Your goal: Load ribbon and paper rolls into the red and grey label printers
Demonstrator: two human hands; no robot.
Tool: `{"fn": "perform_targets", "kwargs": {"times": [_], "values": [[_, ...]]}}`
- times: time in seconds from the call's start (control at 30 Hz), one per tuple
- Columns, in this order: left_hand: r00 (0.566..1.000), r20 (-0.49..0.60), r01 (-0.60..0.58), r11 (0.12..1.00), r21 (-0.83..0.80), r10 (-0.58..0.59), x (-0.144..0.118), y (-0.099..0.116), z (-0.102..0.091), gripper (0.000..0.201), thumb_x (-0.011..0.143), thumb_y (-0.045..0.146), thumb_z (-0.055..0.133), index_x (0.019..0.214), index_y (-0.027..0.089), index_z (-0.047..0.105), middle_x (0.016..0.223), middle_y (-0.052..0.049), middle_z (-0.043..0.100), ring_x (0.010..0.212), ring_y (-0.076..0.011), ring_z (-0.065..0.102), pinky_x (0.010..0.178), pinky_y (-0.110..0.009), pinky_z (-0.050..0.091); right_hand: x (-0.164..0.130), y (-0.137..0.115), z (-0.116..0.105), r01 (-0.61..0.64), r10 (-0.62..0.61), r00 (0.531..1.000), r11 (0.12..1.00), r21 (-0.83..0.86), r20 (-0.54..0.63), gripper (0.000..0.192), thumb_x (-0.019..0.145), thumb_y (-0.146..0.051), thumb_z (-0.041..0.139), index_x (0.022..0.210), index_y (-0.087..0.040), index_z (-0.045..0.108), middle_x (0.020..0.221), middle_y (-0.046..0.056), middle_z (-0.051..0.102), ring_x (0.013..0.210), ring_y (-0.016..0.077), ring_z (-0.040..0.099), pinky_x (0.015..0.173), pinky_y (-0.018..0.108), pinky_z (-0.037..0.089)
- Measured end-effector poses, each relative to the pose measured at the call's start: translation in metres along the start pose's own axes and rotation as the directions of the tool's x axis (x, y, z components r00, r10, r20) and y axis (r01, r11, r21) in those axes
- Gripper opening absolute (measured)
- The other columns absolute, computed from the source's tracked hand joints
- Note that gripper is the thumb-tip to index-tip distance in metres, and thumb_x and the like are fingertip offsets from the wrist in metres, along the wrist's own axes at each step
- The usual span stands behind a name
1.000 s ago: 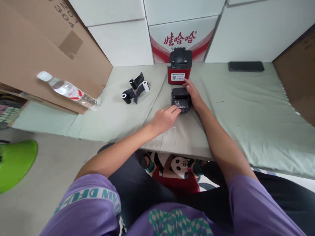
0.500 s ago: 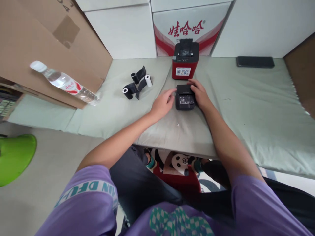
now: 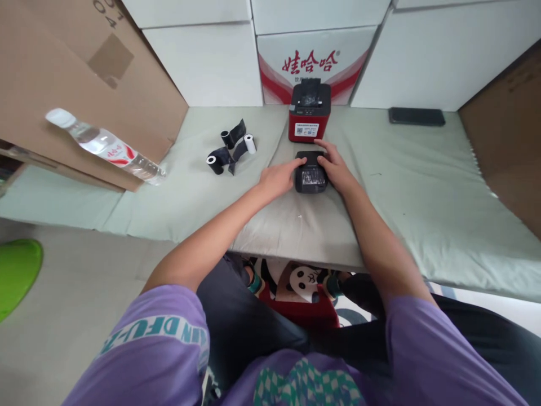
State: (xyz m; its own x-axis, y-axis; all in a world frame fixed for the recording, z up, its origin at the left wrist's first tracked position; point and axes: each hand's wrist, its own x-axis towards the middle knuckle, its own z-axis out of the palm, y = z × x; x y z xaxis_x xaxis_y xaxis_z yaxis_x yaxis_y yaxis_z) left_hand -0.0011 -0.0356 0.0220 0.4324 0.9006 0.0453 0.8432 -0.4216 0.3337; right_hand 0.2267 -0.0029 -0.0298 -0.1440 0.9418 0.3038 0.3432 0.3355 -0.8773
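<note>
A small black portable printer (image 3: 311, 176) lies on the cloth-covered surface, with a strip of dark, shiny film or paper on its near half. My left hand (image 3: 276, 177) is at its left side, one finger stretched onto the upper left corner and the others curled. At the right edge, my right hand (image 3: 337, 169) holds the printer, its thumb on top and its index finger reaching past the far corner. The undersides of both hands are hidden. Just behind stands a red and black receipt printer (image 3: 309, 121) with a dark strip coming out of its top.
Left of the printers lie several small rolls of black paper (image 3: 216, 164), partly unwound. A water bottle (image 3: 112, 149) is farther left beside a cardboard box (image 3: 139, 84). White boxes (image 3: 203, 62) line the back, and a black phone (image 3: 416, 117) lies at the back right.
My left finger has come from beside the portable printer onto its top. The printer's far part, a raised-looking flap before, now looks flush with the body. The camera view has shifted slightly.
</note>
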Motion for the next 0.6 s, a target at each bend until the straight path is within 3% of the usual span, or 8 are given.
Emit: {"fn": "perform_targets", "kwargs": {"times": [0.2,0.33,0.43,0.53,0.6], "values": [[1.000,-0.016,-0.017,1.000,0.018,0.018,-0.009,-0.002,0.009,0.074,0.097,0.014,0.052,0.166,0.037,0.042,0.106,-0.007,0.081,0.090,-0.0267,0.076,0.077,-0.035,0.057,-0.010,0.006,0.007,-0.032,0.029,0.989,0.999,-0.014,-0.148,0.055,0.095,-0.059,0.055,0.142,-0.031,0.061,0.153,0.010,0.060,0.139,0.0307,0.058,0.126,0.053,0.043],[0.999,-0.046,0.017,0.999,0.035,-0.015,-0.028,-0.007,0.012,0.073,0.098,0.016,0.049,0.168,0.033,0.038,0.106,-0.008,0.080,0.090,-0.0261,0.076,0.080,-0.036,0.058,-0.016,0.013,0.003,-0.075,0.044,0.969,0.990,-0.121,-0.243,0.049,0.095,-0.044,0.051,0.139,-0.027,0.061,0.145,0.013,0.065,0.122,0.0321,0.067,0.118,0.060,0.050],[0.995,-0.040,0.094,0.993,0.065,-0.092,-0.042,-0.009,0.019,0.064,0.099,0.019,0.049,0.164,0.021,0.045,0.119,-0.014,0.079,0.102,-0.0288,0.076,0.087,-0.039,0.059,-0.019,0.015,-0.004,-0.080,0.037,0.985,0.963,-0.256,-0.170,0.053,0.088,-0.033,0.055,0.140,-0.025,0.062,0.136,0.015,0.070,0.118,0.0353,0.068,0.113,0.064,0.052],[0.991,-0.097,0.097,0.991,0.091,-0.088,-0.050,-0.010,0.030,0.059,0.101,0.019,0.046,0.159,0.010,0.047,0.134,-0.021,0.073,0.120,-0.0313,0.072,0.096,-0.040,0.057,-0.021,0.016,-0.008,-0.052,0.033,0.997,0.953,-0.298,-0.067,0.056,0.087,-0.032,0.058,0.142,-0.027,0.062,0.139,0.015,0.071,0.129,0.0403,0.064,0.118,0.068,0.047],[0.990,-0.119,0.090,0.991,0.095,-0.078,-0.051,-0.010,0.034,0.060,0.101,0.019,0.046,0.160,0.008,0.045,0.133,-0.021,0.073,0.122,-0.0316,0.071,0.097,-0.040,0.056,-0.027,0.015,-0.008,-0.063,0.043,0.996,0.956,-0.286,-0.074,0.059,0.087,-0.032,0.059,0.146,-0.026,0.060,0.143,0.014,0.070,0.135,0.0418,0.061,0.123,0.070,0.042]]}}
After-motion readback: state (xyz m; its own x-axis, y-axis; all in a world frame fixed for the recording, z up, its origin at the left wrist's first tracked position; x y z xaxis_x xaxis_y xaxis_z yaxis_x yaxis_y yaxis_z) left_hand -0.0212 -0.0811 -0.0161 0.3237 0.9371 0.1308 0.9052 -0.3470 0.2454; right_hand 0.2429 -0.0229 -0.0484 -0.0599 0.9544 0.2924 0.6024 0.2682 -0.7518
